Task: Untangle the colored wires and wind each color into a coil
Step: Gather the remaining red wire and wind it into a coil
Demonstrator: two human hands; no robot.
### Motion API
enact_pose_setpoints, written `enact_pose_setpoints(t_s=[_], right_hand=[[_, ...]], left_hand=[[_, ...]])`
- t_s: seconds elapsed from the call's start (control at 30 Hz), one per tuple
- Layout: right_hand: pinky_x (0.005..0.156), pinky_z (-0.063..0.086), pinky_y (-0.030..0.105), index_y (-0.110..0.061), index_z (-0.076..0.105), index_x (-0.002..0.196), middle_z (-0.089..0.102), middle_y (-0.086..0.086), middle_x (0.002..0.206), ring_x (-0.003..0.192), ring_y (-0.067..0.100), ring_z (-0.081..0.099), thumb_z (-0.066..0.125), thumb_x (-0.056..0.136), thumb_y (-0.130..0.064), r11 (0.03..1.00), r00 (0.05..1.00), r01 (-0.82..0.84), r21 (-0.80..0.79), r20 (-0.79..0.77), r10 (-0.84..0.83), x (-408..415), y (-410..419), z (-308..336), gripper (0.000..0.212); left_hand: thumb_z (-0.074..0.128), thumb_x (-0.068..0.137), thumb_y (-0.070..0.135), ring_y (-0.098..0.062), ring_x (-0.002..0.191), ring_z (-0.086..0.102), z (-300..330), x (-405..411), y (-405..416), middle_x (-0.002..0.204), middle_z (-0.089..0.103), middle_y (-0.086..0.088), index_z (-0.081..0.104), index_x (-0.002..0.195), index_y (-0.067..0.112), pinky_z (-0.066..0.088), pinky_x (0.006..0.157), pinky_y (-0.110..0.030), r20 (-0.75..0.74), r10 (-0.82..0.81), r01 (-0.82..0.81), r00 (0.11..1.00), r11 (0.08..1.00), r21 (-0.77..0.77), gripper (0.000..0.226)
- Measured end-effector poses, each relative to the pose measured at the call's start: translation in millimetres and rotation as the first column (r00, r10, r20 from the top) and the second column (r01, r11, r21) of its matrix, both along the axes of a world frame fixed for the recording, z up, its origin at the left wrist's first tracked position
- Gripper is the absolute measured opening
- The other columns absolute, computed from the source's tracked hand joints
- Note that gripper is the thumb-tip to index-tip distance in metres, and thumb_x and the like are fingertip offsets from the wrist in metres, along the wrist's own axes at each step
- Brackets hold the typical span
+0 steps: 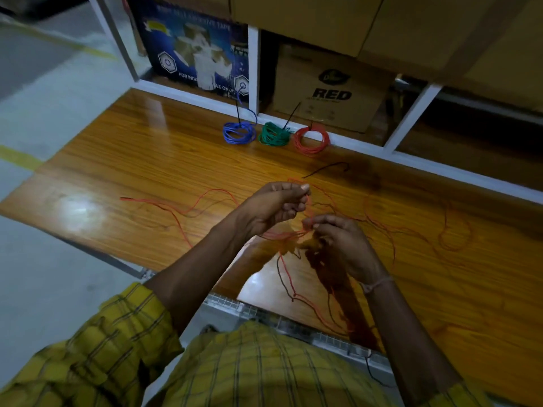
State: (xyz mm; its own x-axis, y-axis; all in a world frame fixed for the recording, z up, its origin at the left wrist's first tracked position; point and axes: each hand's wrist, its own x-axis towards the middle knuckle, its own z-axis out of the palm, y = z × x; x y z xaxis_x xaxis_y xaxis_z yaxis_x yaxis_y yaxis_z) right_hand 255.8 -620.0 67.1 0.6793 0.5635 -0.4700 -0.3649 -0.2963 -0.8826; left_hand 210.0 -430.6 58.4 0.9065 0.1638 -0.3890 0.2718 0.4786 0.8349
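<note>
Yellow sleeve (97, 342) nearest; left hand (273, 205) and right hand (338, 242) each pinch red wire (286, 271) over bench (147, 160); black wire (326, 168) tangled in; pull slack gently, feed loops apart; blue coil (239, 133), green coil (273, 135), red coil (311, 139) done.

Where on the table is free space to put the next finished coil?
Bare wood lies left of the blue coil, toward the table's left edge. Crowded: around both hands, left and right, loose red and black wires spread to each side.
</note>
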Motion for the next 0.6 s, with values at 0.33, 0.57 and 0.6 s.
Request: enact_pose_setpoints(t_s=[0.33,0.57,0.6], right_hand=[[0.066,0.057,0.018,-0.001,0.069,0.119,0.067,0.029,0.104,0.08,0.011,0.075,0.049,0.111,-0.013,0.983,0.938,-0.157,0.092,0.324,0.12,6.8,20.2,10.1,0.025],[0.069,0.054,0.042,-0.019,0.076,0.116,0.048,0.012,0.079,0.07,0.027,0.055,0.049,0.112,-0.023,0.975,0.881,-0.215,0.06,0.443,0.167,51.7,45.6,21.7,0.028],[0.063,0.051,0.038,-0.017,0.075,0.115,0.046,0.012,0.079,0.068,0.027,0.049,0.048,0.112,-0.023,0.971,0.876,-0.231,0.064,0.449,0.179,57.0,49.3,25.1,0.028]], left_hand=[[0.075,0.097,0.031,-0.008,0.049,0.049,11.7,4.0,42.3,0.057,0.06,0.003,0.067,0.078,0.002,0.038,0.045,-0.023,0.068,0.147,-0.162,0.987,0.878,0.45,0.035],[0.063,0.102,0.049,-0.009,0.116,0.058,9.5,6.0,76.6,0.122,0.064,0.004,0.064,0.123,0.022,0.051,0.093,-0.029,0.227,-0.072,-0.182,0.971,0.391,0.902,0.034],[0.057,0.105,0.048,-0.009,0.125,0.055,13.4,6.7,79.0,0.133,0.062,0.004,0.06,0.133,0.023,0.049,0.1,-0.027,0.196,-0.148,-0.115,0.969,0.431,0.895,0.038]])
